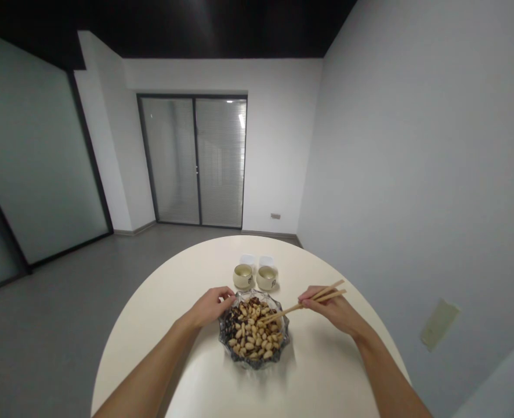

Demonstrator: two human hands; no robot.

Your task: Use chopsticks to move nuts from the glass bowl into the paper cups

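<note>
A cut-glass bowl full of pale and dark nuts or beans sits on the round white table in front of me. My left hand rests on the bowl's left rim, fingers curled against the glass. My right hand grips a pair of wooden chopsticks; their tips reach down into the middle of the pile. Two small cream cups stand side by side just beyond the bowl.
Two small pale lids or containers lie behind the cups. A grey wall runs close along the table's right side. Grey floor, glass partitions and a shuttered sliding door lie to the left and beyond.
</note>
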